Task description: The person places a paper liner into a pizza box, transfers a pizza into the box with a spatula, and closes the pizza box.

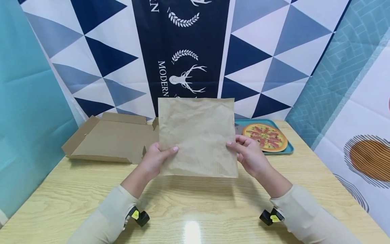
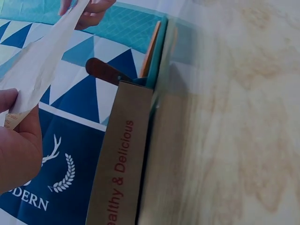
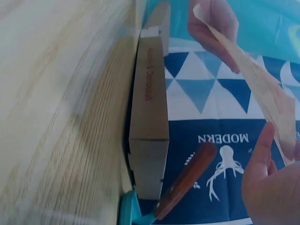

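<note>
A square sheet of crinkled brown paper (image 1: pixel 198 135) is held up off the table, facing the head camera. My left hand (image 1: pixel 152 160) pinches its lower left edge, with the thumb on the near face. On the opposite edge, my right hand (image 1: pixel 252 156) pinches the sheet between thumb and fingers. Both wrist views catch the paper (image 2: pixel 44 61) (image 3: pixel 262 84) nearly edge-on. Small print shows near the left thumb in the left wrist view.
An open cardboard pizza box (image 1: pixel 114 139) lies back left, partly behind the paper. Back right, a teal tray (image 1: pixel 290 149) holds a pizza (image 1: pixel 265 137) and a server with a wooden handle (image 3: pixel 187 178). Patterned cloth (image 1: pixel 189 37) hangs behind the wooden table (image 1: pixel 189 203).
</note>
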{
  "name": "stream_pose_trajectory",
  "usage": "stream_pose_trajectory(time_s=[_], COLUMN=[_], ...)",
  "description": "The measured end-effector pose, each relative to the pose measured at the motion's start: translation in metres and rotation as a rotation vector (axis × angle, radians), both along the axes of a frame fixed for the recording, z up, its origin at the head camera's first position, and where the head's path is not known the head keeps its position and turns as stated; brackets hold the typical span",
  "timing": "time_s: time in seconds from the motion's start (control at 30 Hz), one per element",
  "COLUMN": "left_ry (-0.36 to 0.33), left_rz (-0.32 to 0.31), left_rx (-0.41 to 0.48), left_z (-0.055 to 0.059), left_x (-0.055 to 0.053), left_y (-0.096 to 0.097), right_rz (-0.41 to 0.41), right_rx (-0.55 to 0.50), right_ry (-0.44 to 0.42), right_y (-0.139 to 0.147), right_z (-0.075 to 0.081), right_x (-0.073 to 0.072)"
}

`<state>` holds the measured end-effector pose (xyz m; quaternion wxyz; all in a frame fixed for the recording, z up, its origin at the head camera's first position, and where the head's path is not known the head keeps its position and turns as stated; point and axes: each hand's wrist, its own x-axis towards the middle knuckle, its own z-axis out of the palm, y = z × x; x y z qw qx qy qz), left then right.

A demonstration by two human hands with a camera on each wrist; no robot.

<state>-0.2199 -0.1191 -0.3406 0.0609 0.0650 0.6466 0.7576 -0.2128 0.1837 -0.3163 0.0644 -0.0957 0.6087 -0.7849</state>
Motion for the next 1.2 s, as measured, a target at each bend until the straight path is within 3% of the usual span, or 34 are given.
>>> stream_pose_trajectory(time_s=[0.23, 0.47, 0.77, 1.2], left_ry=[0.003, 0.023, 0.014, 0.046], left_rz=[-0.001, -0.052, 0.047, 0.070], left_rx=[0.043, 0.108, 0.077, 0.109], left_z=[0.002, 0.009, 0.020, 0.027], left_x=[0.000, -0.003, -0.006, -0.002], left_y=[-0.007, -0.016, -0.036, -0.055], right_rz=[-0.020, -0.073, -0.099, -0.059], right_rx=[0.025, 0.032, 0.037, 0.018], right_ry=[0.021, 0.044, 0.034, 0.047], right_y=[-0.008, -0.010, -0.010, -0.024], right_z=[-0.001, 0.001, 0.003, 0.011], right_x=[0.000, -0.003, -0.006, -0.012])
